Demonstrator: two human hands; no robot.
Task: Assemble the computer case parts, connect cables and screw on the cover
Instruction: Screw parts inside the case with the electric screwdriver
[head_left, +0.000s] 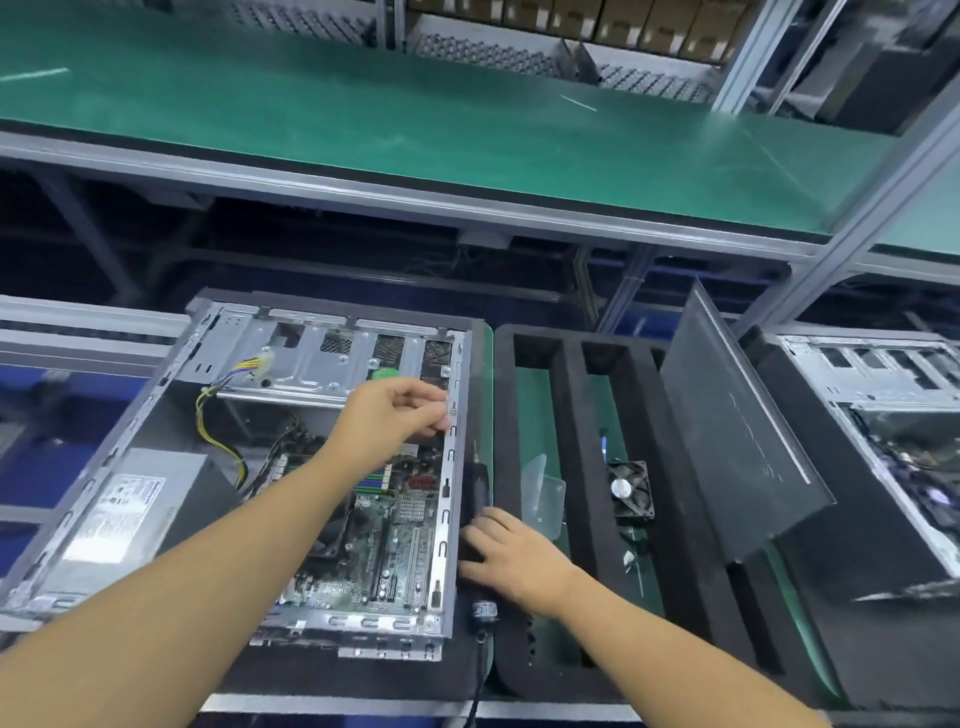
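Observation:
An open computer case (444, 488) lies on its side in front of me, showing the motherboard (395, 540), a power supply (124, 509) and yellow cables (218, 431). My left hand (395, 415) reaches over the case and pinches a small pale part at the right rim near the drive cage. My right hand (511, 556) rests on a black electric screwdriver (480, 493) lying between the case and the foam tray, its fingers curled over the tool. The dark side cover (737, 431) leans tilted in the foam tray.
A black foam tray (571, 415) to the right holds a small black fan (631, 491) and a clear plastic bag (543, 493). Another open case (893, 415) stands at the far right. A green shelf (415, 114) runs overhead behind the bench.

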